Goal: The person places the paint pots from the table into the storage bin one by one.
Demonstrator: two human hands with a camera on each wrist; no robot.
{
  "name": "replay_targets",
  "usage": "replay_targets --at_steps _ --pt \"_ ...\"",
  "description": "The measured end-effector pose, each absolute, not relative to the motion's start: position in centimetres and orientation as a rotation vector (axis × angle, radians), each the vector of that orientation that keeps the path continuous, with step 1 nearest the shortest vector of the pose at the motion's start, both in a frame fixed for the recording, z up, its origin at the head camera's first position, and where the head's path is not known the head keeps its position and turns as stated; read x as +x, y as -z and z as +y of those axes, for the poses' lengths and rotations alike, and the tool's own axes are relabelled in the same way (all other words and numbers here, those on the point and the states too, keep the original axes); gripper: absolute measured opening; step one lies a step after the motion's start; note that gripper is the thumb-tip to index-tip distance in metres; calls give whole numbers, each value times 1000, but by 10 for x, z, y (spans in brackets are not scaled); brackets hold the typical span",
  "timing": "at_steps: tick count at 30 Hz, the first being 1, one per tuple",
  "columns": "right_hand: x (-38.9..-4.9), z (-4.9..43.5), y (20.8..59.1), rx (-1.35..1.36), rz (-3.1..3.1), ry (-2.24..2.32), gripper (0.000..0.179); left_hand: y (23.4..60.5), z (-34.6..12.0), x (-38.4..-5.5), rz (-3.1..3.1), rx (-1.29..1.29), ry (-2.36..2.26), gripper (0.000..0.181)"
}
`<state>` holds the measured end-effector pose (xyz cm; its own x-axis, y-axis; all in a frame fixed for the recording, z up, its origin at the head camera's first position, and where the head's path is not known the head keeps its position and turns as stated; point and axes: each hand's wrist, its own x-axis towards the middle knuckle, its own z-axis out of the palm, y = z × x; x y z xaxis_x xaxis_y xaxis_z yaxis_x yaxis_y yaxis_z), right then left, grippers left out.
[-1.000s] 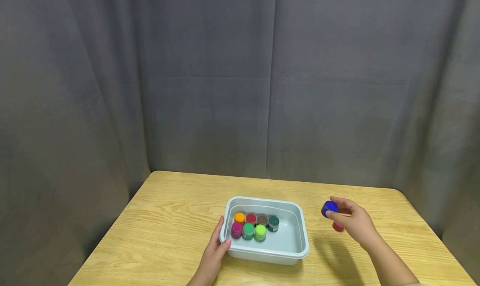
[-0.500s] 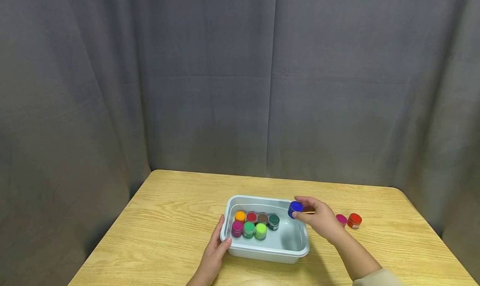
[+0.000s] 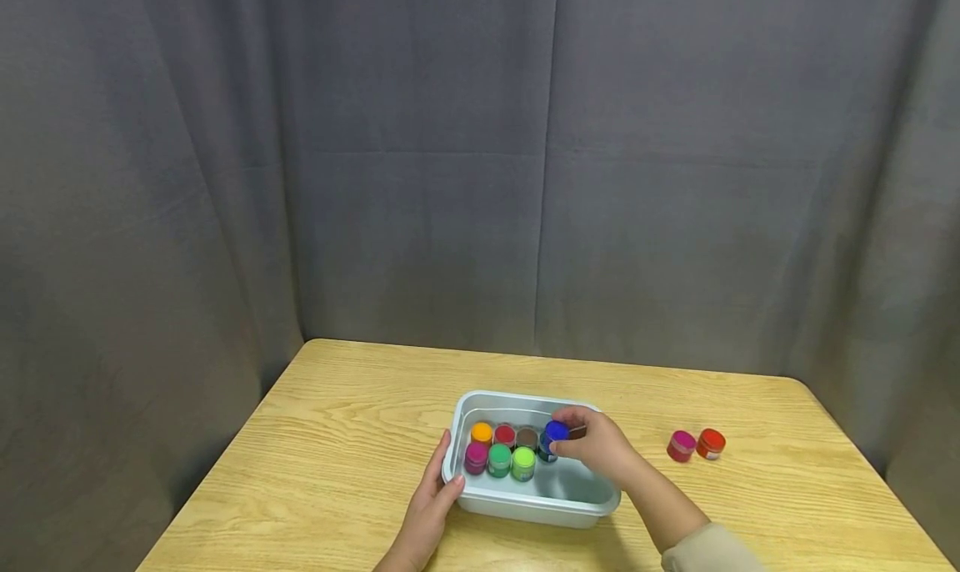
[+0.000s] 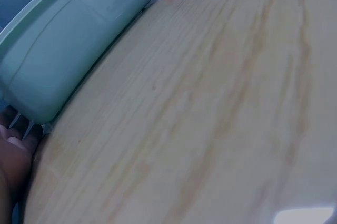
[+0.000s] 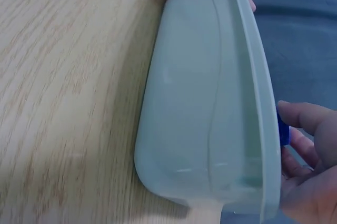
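Note:
In the head view, my left hand (image 3: pixel 426 509) grips the left end of a pale grey-blue plastic bin (image 3: pixel 536 509), thumb over the rim and fingers along the outside. My right hand (image 3: pixel 600 447) pinches a small blue paint jar (image 3: pixel 556 432) between thumb and fingers, inside the bin's outline. The blue jar overlaps a dark green jar (image 3: pixel 547 454) there. Standing in two rows at the bin's left are an orange jar (image 3: pixel 482 433), a red one (image 3: pixel 505 435), a brown one (image 3: pixel 527 438), a purple one (image 3: pixel 476 457), a green one (image 3: pixel 499 460) and a lime one (image 3: pixel 523 464).
To the right of the bin, a magenta jar (image 3: pixel 681 445) and an orange-red jar (image 3: pixel 711 444) stand side by side on the wooden table (image 3: pixel 360 413). Grey curtains (image 3: pixel 420 180) hang behind the table and at both sides.
My right hand has carried the blue jar leftward from beside the bin to inside it, near the dark green jar. The magenta and orange-red jars came into sight. My left hand stays on the bin.

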<state>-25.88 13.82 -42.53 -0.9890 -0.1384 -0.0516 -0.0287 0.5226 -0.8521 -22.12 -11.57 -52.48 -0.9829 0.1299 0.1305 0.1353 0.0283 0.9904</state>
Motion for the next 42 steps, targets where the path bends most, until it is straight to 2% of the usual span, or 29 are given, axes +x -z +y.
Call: replay_targets --at_steps 18,28,42 --pt "-268 122 439 -151 2744 1311 35 525 -116 -221 -2243 -295 2181 64" --pt "-272 128 450 -291 2739 1259 34 526 -116 -221 -2243 -278 2184 64" --pt "-269 116 446 -119 2778 1099 34 527 -118 -221 -2212 -326 2213 65"
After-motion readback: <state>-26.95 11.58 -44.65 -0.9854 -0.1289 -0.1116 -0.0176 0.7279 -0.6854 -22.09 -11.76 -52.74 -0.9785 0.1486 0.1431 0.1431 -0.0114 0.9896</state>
